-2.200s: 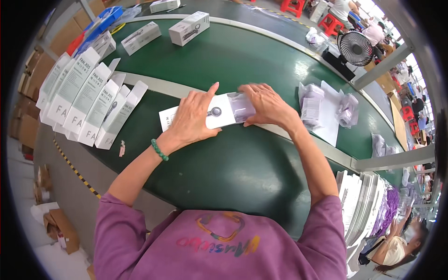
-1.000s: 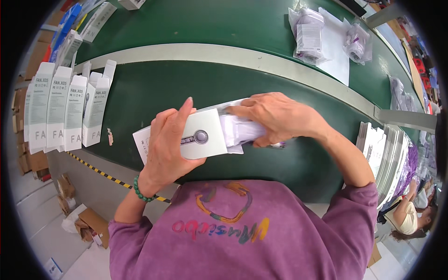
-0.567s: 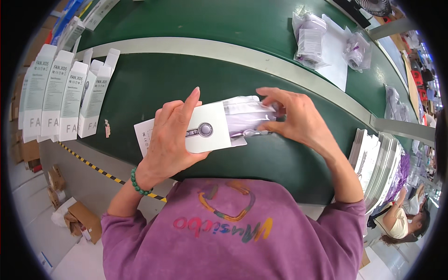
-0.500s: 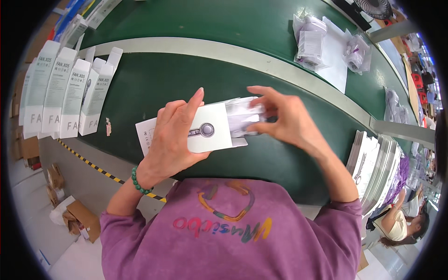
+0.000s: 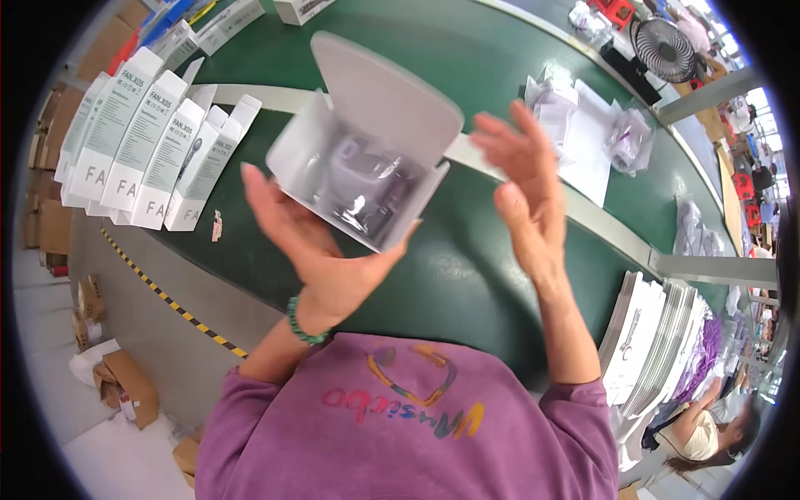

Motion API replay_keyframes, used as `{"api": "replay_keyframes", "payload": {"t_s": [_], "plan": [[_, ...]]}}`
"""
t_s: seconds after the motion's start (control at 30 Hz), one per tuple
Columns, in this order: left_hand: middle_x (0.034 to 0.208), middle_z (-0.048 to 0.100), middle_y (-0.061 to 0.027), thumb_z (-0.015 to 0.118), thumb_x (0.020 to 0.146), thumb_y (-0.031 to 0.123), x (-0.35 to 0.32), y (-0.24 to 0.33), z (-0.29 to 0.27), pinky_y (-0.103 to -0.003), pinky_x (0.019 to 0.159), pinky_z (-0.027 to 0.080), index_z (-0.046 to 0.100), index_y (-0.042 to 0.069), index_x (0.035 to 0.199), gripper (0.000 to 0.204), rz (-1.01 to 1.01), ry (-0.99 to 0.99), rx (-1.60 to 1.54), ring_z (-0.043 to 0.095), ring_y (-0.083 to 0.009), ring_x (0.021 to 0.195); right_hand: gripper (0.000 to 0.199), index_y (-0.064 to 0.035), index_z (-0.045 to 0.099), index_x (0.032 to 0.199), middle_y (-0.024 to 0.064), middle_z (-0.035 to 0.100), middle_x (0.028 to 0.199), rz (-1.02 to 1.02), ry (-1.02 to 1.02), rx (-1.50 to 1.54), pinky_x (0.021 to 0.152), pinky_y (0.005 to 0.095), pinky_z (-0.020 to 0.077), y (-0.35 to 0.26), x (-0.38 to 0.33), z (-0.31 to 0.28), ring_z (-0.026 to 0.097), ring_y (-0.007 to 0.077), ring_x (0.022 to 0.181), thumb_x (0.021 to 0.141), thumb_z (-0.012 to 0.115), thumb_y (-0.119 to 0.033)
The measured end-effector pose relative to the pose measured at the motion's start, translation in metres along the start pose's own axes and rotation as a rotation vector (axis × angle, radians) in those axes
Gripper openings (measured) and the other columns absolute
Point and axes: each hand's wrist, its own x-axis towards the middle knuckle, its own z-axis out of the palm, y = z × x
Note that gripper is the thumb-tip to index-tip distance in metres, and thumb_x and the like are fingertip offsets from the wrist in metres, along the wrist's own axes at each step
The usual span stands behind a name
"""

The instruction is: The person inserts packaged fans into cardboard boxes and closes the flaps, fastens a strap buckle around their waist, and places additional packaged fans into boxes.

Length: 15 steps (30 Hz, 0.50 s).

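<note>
- White cardboard carton (image 5: 375,108), centre of the head view, is tilted with its mouth toward the camera and its large flap standing up; a clear-wrapped lilac item (image 5: 362,179) sits inside.
- Left hand (image 5: 329,262), just below centre, holds the carton, thumb and fingers wide around its lower sides.
- Right hand (image 5: 533,192), right of centre, is blurred and empty, fingers spread, apart from the carton.
- Green bench (image 5: 433,296) lies beneath.
- Upright cartons (image 5: 137,137) lean together at upper left; bagged lilac pieces (image 5: 629,140) rest at upper right; flattened cartons (image 5: 662,346) are stacked at lower right.
</note>
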Motion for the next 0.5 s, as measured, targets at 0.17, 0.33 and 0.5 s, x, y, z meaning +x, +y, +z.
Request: {"api": "replay_keyframes", "payload": {"t_s": [0.17, 0.33, 0.5], "plan": [[0.145, 0.022, -0.0176, 0.100, 0.061, 0.022, -0.020, -0.010, 0.020, -0.046, 0.104, 0.045, -0.005, 0.001, 0.161, 0.146, -0.008, -0.190, 0.032, 0.041, -0.0341, 0.133, 0.086, -0.0056, 0.027, 0.161, 0.0147, 0.050, 0.151, 0.111, -0.062, 0.246, 0.119, 0.0424, 0.0319, -0.009, -0.006, 0.039, 0.047, 0.0265, 0.140, 0.095, 0.074, -0.036], [0.136, 0.038, -0.0176, 0.098, 0.059, 0.021, -0.010, -0.004, 0.012, -0.046, 0.100, 0.046, 0.043, 0.010, 0.142, 0.101, 0.112, -0.272, 0.038, 0.043, -0.0329, 0.128, 0.070, -0.0046, 0.039, 0.156, 0.0107, 0.057, 0.142, 0.271, 0.023, 0.425, 0.110, 0.0372, 0.0413, -0.022, -0.002, 0.035, 0.053, 0.0220, 0.130, 0.096, 0.071, -0.023], [0.141, 0.036, -0.0198, 0.097, 0.059, 0.015, -0.004, 0.007, 0.008, -0.045, 0.099, 0.048, 0.040, 0.009, 0.144, 0.103, 0.289, -0.319, 0.264, 0.048, -0.0345, 0.124, 0.054, -0.0123, 0.068, 0.134, 0.0110, 0.068, 0.111, -0.166, -0.130, -0.335, 0.090, 0.0321, 0.0522, -0.025, 0.016, 0.030, 0.064, 0.0211, 0.105, 0.080, 0.070, -0.005]]}}
